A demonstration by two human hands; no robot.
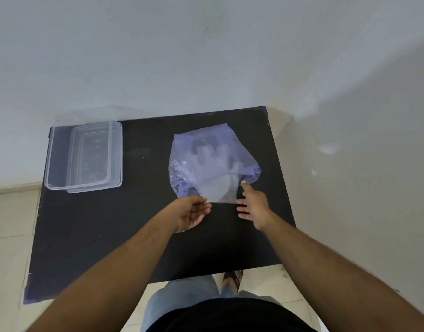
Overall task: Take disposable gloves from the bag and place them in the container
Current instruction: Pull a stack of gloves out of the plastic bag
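A translucent purple bag (206, 154) lies on the black table (144, 226), right of centre. Clear disposable gloves (219, 189) stick out of its near opening, their cuff end flat on the table. My left hand (194, 213) pinches the left corner of the glove cuff between thumb and fingers. My right hand (253, 204) is at the right side of the cuff, fingers spread, index fingertip touching the bag's edge, holding nothing. A clear rectangular plastic container (62, 180) stands open at the table's far left.
What looks like the container's clear lid (115, 154) sits tucked under or against it. A white wall rises right behind the table. Tiled floor surrounds the table, and my legs and a sandalled foot (232, 279) are at the near edge.
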